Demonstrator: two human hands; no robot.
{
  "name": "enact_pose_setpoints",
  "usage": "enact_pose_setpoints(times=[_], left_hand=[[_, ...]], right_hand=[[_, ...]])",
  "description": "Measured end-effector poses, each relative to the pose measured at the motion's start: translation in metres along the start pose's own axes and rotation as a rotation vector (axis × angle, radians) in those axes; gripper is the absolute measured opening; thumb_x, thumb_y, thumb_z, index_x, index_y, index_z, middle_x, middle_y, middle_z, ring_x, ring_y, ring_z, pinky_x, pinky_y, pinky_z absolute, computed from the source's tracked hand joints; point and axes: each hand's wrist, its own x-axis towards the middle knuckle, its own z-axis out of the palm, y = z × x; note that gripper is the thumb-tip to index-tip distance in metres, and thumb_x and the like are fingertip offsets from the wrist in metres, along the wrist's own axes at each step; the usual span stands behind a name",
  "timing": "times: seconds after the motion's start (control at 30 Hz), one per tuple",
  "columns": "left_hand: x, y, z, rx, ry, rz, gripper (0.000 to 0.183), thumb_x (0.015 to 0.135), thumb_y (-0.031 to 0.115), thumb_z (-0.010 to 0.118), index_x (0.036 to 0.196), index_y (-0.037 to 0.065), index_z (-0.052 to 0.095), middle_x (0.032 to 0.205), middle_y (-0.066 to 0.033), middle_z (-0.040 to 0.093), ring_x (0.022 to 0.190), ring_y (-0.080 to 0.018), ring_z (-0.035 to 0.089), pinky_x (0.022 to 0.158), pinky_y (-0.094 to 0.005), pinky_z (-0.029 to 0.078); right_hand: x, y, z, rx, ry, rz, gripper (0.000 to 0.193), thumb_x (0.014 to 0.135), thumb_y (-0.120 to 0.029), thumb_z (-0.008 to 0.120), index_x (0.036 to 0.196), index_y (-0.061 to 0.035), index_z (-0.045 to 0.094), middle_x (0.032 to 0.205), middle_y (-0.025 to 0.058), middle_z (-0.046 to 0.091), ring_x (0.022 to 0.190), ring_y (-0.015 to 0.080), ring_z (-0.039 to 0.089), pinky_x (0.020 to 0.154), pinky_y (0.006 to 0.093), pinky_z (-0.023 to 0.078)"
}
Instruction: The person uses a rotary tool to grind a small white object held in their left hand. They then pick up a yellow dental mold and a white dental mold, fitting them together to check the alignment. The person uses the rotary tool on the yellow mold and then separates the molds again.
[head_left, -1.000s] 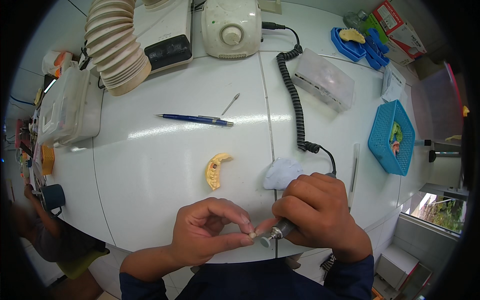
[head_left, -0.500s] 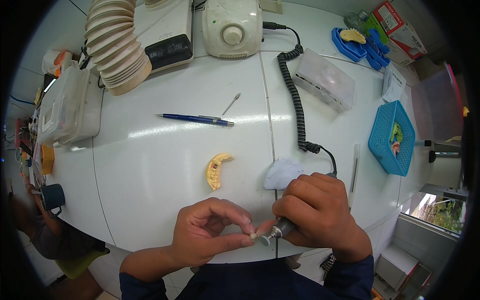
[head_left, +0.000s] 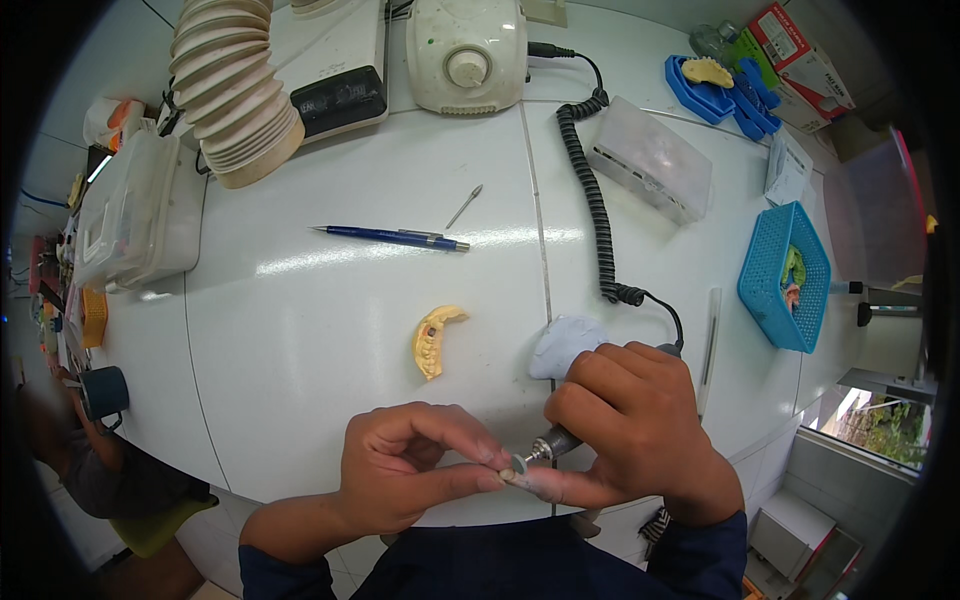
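My left hand [head_left: 400, 465] pinches a small tooth-coloured dental crown [head_left: 508, 477] between thumb and fingertips, near the table's front edge. In my right hand [head_left: 640, 425] is a dark rotary handpiece [head_left: 556, 442], its fingers wrapped round the body. A thin grey-green disc [head_left: 519, 464] at the handpiece's tip sits against or very close to the crown. My right thumb reaches across to my left fingertips. Beyond the hands lies a yellow partial dental cast [head_left: 430, 345]. A pale blue putty-like lump [head_left: 563, 345] rests just past my right hand, which partly covers it.
A coiled black cord [head_left: 590, 190] runs from the handpiece to a cream control box [head_left: 466, 60]. A blue mechanical pencil [head_left: 390, 238] and a small bur [head_left: 464, 206] lie mid-table. A ribbed hose [head_left: 230, 100] hangs at left; a blue basket [head_left: 760, 280] stands right.
The handpiece has tilted and its disc has come up to the crown from the right. My right thumb has straightened toward my left fingertips. My left hand has barely moved.
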Motion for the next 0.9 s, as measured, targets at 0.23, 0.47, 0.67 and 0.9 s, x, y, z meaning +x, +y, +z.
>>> enact_pose_setpoints(times=[0.23,0.47,0.67,0.9], left_hand=[[0.0012,0.0016,0.0006,0.012,0.008,-0.005,0.021,0.081,-0.016,0.069,0.098,-0.005,0.063,0.100,-0.0199,0.069,0.096,-0.0236,0.069,0.087,-0.0351,0.057],[0.0005,0.0031,0.0009,-0.017,0.026,-0.055,0.020,0.081,-0.016,0.069,0.098,-0.005,0.064,0.101,-0.0198,0.069,0.099,-0.0240,0.069,0.089,-0.0351,0.057],[0.0007,0.0033,0.0017,-0.027,0.035,-0.071,0.020,0.082,-0.016,0.068,0.098,-0.005,0.064,0.101,-0.0192,0.069,0.099,-0.0237,0.069,0.090,-0.0350,0.057],[0.0006,0.0041,0.0007,-0.029,0.030,-0.087,0.019,0.082,-0.016,0.068,0.097,-0.005,0.064,0.101,-0.0190,0.069,0.099,-0.0231,0.069,0.090,-0.0346,0.056]], right_hand=[[-0.0001,-0.0011,-0.0008,-0.021,0.012,-0.004,0.043,0.075,-0.048,0.075,0.071,-0.0113,0.053,0.068,0.0033,0.043,0.056,0.0188,0.049,0.051,0.0308,0.036],[-0.0003,-0.0024,-0.0016,-0.034,-0.006,-0.007,0.042,0.074,-0.047,0.076,0.072,-0.0115,0.055,0.071,0.0030,0.046,0.058,0.0189,0.051,0.052,0.0309,0.036],[0.0003,-0.0033,-0.0023,-0.038,-0.022,-0.004,0.041,0.074,-0.047,0.076,0.073,-0.0117,0.055,0.071,0.0030,0.046,0.059,0.0188,0.051,0.052,0.0308,0.036],[0.0001,-0.0033,-0.0024,-0.053,-0.026,-0.004,0.041,0.074,-0.047,0.076,0.073,-0.0119,0.056,0.071,0.0026,0.046,0.059,0.0185,0.051,0.052,0.0308,0.036]])
